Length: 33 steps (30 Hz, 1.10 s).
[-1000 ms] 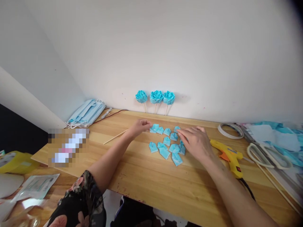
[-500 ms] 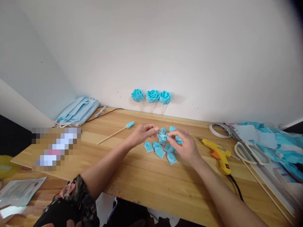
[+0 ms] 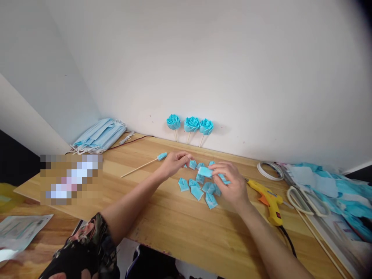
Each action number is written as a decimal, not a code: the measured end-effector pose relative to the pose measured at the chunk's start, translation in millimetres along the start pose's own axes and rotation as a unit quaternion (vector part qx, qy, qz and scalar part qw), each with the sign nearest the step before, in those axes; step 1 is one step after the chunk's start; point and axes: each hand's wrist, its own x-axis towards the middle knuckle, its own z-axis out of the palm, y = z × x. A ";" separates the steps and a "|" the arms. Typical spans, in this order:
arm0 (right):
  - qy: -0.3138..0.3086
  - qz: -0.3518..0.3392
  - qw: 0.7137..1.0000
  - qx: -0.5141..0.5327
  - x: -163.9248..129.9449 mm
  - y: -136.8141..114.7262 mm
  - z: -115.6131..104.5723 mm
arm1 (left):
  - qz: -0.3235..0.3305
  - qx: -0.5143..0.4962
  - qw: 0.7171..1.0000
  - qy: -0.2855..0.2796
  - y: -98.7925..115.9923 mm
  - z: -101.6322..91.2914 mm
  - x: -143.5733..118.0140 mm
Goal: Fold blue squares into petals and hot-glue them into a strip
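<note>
My right hand (image 3: 231,185) pinches one folded light-blue petal piece (image 3: 205,171) and holds it just above a cluster of several similar petal pieces (image 3: 200,188) lying on the wooden table (image 3: 186,224). My left hand (image 3: 174,162) rests at the cluster's far left edge, its fingers bent over a piece there; whether it grips one I cannot tell. Left of that hand lies a wooden stick (image 3: 142,167) with a small blue bud at its tip.
Three finished blue roses (image 3: 190,124) on sticks lean on the wall behind. A yellow glue gun (image 3: 269,198), scissors (image 3: 308,195), a tape roll (image 3: 269,170) and blue scraps (image 3: 334,184) lie at right. A stack of face masks (image 3: 100,135) sits at back left.
My right hand has taken a petal piece from the cluster and lifted it. My left hand has moved off the piece held between both hands and back to the cluster's left edge.
</note>
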 end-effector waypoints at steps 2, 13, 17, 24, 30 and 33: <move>-0.019 0.102 0.994 0.038 4.3 3.7 8.2 | 0.014 -0.012 0.999 0.033 4.0 -7.0 1.4; -0.232 0.171 0.958 -0.008 46.2 -23.2 98.1 | 0.030 -0.073 0.984 0.161 8.9 -23.8 7.1; -0.253 0.083 0.954 -0.136 47.4 -24.0 77.8 | 0.034 -0.069 0.985 0.154 5.6 -20.2 7.5; -0.370 0.095 0.916 -0.125 35.2 -26.7 60.5 | 0.032 -0.046 0.989 0.140 -3.6 -14.2 8.5; -0.347 0.099 0.932 0.026 32.0 -17.2 55.5 | 0.030 -0.033 0.989 0.140 -5.6 -10.8 8.6; -0.262 0.206 0.911 0.245 22.0 -6.8 34.2 | 0.025 -0.025 0.990 0.134 -2.5 -8.3 5.9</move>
